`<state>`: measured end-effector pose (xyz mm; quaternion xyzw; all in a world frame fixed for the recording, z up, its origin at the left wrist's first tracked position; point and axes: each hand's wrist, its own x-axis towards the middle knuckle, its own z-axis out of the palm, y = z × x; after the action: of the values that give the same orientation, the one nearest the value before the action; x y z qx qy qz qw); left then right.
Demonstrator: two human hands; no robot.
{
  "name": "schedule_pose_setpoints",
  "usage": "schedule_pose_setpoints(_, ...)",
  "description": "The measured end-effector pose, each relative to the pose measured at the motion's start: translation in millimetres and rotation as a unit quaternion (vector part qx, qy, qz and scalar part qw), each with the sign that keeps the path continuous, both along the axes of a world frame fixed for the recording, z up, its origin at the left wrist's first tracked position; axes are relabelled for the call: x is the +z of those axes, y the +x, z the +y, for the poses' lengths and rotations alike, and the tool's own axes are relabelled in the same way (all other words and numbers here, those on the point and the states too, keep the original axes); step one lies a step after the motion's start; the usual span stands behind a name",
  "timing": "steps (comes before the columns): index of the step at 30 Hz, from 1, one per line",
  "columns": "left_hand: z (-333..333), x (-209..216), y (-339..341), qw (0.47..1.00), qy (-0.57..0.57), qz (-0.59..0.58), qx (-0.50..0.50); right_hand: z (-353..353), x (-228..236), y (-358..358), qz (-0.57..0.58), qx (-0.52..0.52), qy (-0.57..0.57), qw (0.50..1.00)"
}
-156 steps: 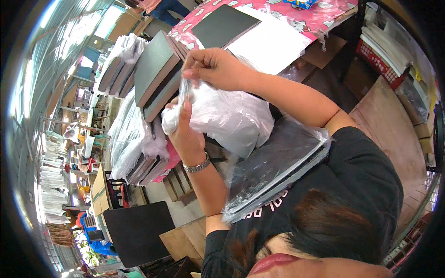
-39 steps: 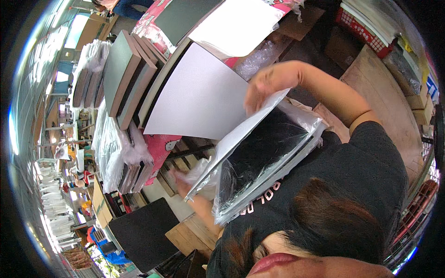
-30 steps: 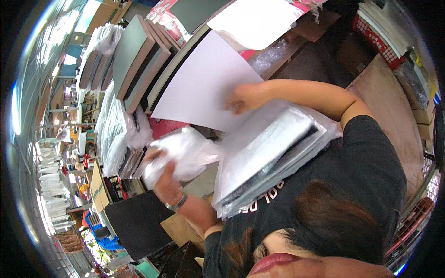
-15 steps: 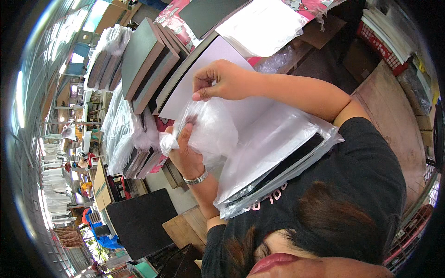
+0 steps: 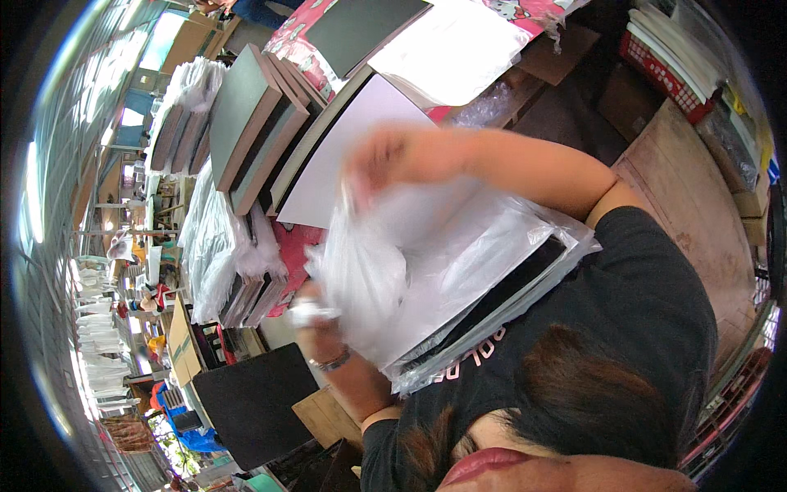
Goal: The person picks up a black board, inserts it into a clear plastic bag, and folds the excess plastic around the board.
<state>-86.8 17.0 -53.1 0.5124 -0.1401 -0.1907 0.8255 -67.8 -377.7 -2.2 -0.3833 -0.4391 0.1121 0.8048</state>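
Observation:
A clear plastic bag (image 5: 361,275) with dark flat boards (image 5: 484,299) inside lies against my chest, its open end bunched up toward the left. My right hand (image 5: 385,164), blurred by motion, pinches the bag's loose edge and holds it raised. Lower down, my left hand (image 5: 321,334), with a metal watch on the wrist, is beside the same bag end. Something white (image 5: 313,312) wraps or covers its fingertips; blur hides how the fingers are set. Under and beyond the bag is a pale lilac sheet (image 5: 352,156) on a stack.
Beyond stand thick grey-black boards (image 5: 250,123) in a stack. Left of them are plastic-wrapped stacks (image 5: 217,246). A white sheet pile (image 5: 451,53) and a dark board (image 5: 365,33) lie on a pink patterned cover (image 5: 295,246). A red basket (image 5: 664,78) stands far right, a black panel (image 5: 254,402) lower left.
My right hand has moved slightly down, pulling the bag edge taut. My left hand has dropped lower and away from my right. The bag's end has stretched out between them.

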Motion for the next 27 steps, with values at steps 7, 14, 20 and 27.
schedule_pose_setpoints(7, 19.4, -18.5, 1.7, 1.000, -0.015, -0.007, -0.021, -39.1, -1.3, -23.7, -0.228, 0.055, -0.470, 0.851)
schedule_pose_setpoints(14, -23.0, -47.5, -24.7, 0.975, 0.202, 0.032, -0.082, -76.5, -5.2, -4.4, 0.200, 0.129, -0.092, 0.967)
schedule_pose_setpoints(20, -28.0, -44.2, -14.7, 0.968, 0.226, 0.047, -0.101, -74.0, 1.1, -25.7, 0.010, -0.083, -0.108, 0.991)
schedule_pose_setpoints(27, -16.5, -33.0, 12.0, 0.999, 0.036, -0.002, -0.038, -80.2, -7.5, -28.2, 0.112, -0.080, -0.316, 0.939)
